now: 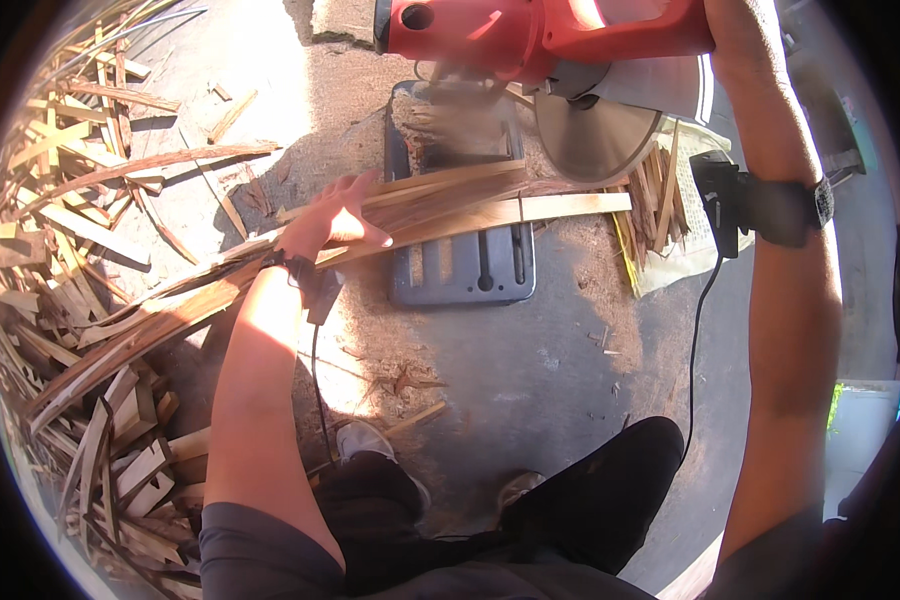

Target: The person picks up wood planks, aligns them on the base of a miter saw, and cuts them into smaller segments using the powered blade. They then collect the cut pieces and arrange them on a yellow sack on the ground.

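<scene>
Head camera view: I have a loose bundle of long wooden strips lying slantwise across a blue-grey metal base on the ground, its near part showing slots. The strips are thin, rough and uneven, with pale tan faces and streaks of reddish brown; some bow slightly toward the left, where they splay out over the scrap heap. One pale, smooth-looking strip reaches furthest right, ending squarely, with a narrow dark line across it. My left hand grips the bundle from above, fingers over the far strips, thumb stretched along the near ones. My right hand is at the end of the red saw's handle, but I cannot tell how its fingers close. The round grey blade hangs just beside the strips.
</scene>
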Tool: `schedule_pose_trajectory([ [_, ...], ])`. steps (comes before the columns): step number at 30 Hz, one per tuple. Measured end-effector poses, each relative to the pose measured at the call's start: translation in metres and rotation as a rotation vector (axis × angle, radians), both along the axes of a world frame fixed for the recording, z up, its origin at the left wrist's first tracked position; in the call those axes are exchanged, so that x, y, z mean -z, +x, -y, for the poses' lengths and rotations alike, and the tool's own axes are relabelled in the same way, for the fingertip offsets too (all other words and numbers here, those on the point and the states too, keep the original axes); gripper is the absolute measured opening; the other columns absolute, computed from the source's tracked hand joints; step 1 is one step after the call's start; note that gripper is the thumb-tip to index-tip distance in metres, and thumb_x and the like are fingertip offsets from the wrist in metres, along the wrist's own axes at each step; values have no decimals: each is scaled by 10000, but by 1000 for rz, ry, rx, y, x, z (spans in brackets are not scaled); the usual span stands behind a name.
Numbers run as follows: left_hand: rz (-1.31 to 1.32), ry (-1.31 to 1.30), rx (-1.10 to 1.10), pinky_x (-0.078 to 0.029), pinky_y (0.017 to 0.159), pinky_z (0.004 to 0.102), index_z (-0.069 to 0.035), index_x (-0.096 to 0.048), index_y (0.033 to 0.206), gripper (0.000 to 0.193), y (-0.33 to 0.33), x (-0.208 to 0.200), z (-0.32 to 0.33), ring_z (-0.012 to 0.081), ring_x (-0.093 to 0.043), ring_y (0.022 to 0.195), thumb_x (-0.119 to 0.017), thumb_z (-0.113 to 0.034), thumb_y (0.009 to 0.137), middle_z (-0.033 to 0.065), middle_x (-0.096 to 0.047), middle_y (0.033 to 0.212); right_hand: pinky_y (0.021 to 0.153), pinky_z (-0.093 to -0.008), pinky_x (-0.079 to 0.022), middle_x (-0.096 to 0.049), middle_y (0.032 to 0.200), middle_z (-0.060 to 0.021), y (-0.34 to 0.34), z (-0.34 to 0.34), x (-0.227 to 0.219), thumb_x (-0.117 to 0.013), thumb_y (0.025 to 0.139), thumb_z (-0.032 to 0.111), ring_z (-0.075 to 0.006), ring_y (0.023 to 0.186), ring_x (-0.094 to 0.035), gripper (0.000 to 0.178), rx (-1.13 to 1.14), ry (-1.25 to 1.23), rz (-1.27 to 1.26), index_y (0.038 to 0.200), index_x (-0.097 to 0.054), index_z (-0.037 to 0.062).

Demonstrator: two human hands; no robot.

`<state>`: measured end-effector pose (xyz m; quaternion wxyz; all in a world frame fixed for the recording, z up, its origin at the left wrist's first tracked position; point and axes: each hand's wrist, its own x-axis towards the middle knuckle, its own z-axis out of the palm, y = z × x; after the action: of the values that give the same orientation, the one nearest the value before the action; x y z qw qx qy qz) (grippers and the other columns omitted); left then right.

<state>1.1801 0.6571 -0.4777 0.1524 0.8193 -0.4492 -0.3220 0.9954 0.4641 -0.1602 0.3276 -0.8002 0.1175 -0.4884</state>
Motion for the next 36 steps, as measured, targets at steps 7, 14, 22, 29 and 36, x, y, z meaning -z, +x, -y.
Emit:
schedule_pose_trajectory([
  [7,-9,-65,52,-254,1099,493,-200,-348,1419,1005,-4,-23,-15,360,-295,1341,-841,-347,555,157,-374,1419,905,-337,-464,-575,1204,-203,-48,-17,26,-529,895,140,-251,1077,-586,421,333,-397,23,1272,-492,-44],
  [14,-24,-93,111,-313,1066,474,-202,-395,1396,966,3,-22,-20,353,-377,1294,-847,-331,552,158,-433,1375,887,-301,-449,-591,1109,-108,-101,-157,235,-636,831,103,-160,1006,-562,448,-222,927,-658,1232,-500,-44],
  [22,-195,-130,-29,-396,1002,451,-203,-427,1370,908,2,-10,-20,366,-454,1225,-830,-339,567,180,-473,1326,943,-446,-433,-551,1105,-148,-22,-203,386,-631,838,233,-316,1049,-533,447,-427,1846,-378,1187,-461,11],
  [29,190,-92,148,-405,996,445,-169,-410,1382,907,-6,18,2,373,-449,1225,-783,-388,585,214,-451,1326,1010,-431,-398,-553,1101,-121,33,-181,462,-589,850,228,-268,1080,-515,352,-531,1965,140,1113,-511,7],
  [36,-56,80,162,-435,955,443,-23,-453,1323,863,-18,-28,-26,412,-520,1149,-714,-484,642,322,-412,1342,1011,-423,-336,-566,1122,-14,31,-223,393,-670,698,191,-187,1128,-482,464,-533,2082,342,1141,-538,150],
])
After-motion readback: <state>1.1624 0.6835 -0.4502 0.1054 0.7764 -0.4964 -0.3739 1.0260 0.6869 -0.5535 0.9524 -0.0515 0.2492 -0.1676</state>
